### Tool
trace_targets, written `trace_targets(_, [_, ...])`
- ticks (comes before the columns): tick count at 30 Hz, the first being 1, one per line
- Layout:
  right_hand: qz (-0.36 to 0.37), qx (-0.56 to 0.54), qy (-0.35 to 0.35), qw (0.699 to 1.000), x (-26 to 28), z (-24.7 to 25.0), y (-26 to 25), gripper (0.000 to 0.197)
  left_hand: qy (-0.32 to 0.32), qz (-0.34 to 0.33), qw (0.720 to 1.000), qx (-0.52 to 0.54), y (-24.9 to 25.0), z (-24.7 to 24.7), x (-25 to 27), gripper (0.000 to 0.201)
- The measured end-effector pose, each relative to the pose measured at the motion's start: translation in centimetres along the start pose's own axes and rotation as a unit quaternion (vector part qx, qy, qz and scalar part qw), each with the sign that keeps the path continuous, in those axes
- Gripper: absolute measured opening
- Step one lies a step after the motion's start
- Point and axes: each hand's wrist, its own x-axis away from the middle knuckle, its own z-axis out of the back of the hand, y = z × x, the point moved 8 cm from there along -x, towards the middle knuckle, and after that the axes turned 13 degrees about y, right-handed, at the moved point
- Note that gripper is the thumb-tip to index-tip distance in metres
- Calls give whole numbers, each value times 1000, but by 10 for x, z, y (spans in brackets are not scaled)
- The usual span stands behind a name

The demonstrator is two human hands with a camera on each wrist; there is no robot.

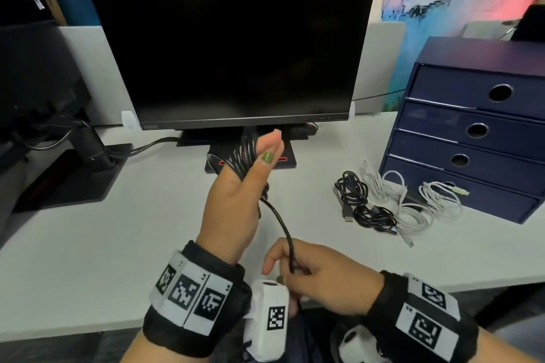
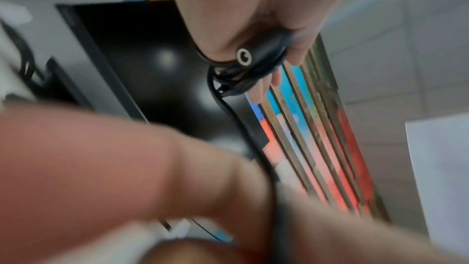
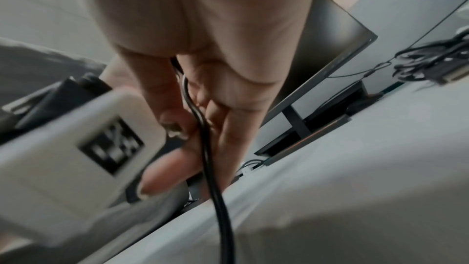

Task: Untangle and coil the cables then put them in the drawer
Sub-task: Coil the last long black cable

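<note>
1. The left hand (image 1: pixel 236 200), raised above the desk's (image 1: pixel 118 244) middle, has a black cable (image 1: pixel 244 156) coiled around its fingers.
2. The right hand (image 1: pixel 321 277) pinches the cable's loose tail near the front edge.
3. Tangled black cables (image 1: pixel 362 203) and white cables (image 1: pixel 413 203) lie by the blue drawer unit (image 1: pixel 472 127) at the desk's right edge.

Desk layout, seen from the person's seat

A monitor (image 1: pixel 230 44) stands at the far middle of the desk (image 1: pixel 88 244), with a second screen (image 1: pixel 35 74) to its left. A drawer unit (image 1: pixel 477 127) stands at the far right. Just before its lowest drawer lie loose cable bundles (image 1: pixel 392 203), side by side on the desk. The left hand (image 1: pixel 236 200) is raised in the near middle, before the monitor's foot, with a cable (image 1: pixel 280 221) wound round it; the right hand (image 1: pixel 318 274) is nearer, to its right, holding the cable's trailing end.
</note>
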Motion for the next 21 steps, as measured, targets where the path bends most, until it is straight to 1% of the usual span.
trace_targets(1, [2,7,-1,1000,1,2,-1,24,-5,-22,998,-58,-2,1,0,27])
trace_targets(2, [13,38,16,999,0,9,-4,22,-19,-39,992,-116,-5,1,1,24])
trace_targets(4, [49,115,85,989,-2,34,-12,19,-63,-46,973,-218,-15,-4,3,17])
trace_targets(6, [89,165,153,970,0,59,-27,16,-92,-26,959,-266,-23,-5,4,17])
trace_targets(8, [124,165,211,956,6,76,-41,16,-127,-15,949,-287,-26,-9,4,23])
trace_targets(9, [138,153,233,950,9,82,-45,21,-152,-9,946,-287,-26,-13,7,32])
trace_targets(11, [153,85,255,951,12,92,-52,31,-195,-1,939,-284,-26,-20,13,55])
trace_targets(12, [161,44,258,952,13,96,-55,33,-211,4,935,-285,-27,-23,17,62])
trace_targets(13, [174,14,261,949,14,100,-58,36,-229,12,932,-282,-27,-26,21,63])
trace_targets(15, [201,6,267,942,14,104,-64,40,-272,39,926,-260,-29,-33,30,56])
trace_targets(17, [228,17,271,935,13,105,-70,40,-304,81,926,-209,-30,-38,36,42])
trace_targets(19, [237,-16,278,931,10,108,-70,35,-329,124,929,-116,-26,-41,41,28])
trace_targets(21, [215,-53,265,938,4,109,-65,28,-346,146,927,-7,-14,-44,44,25])
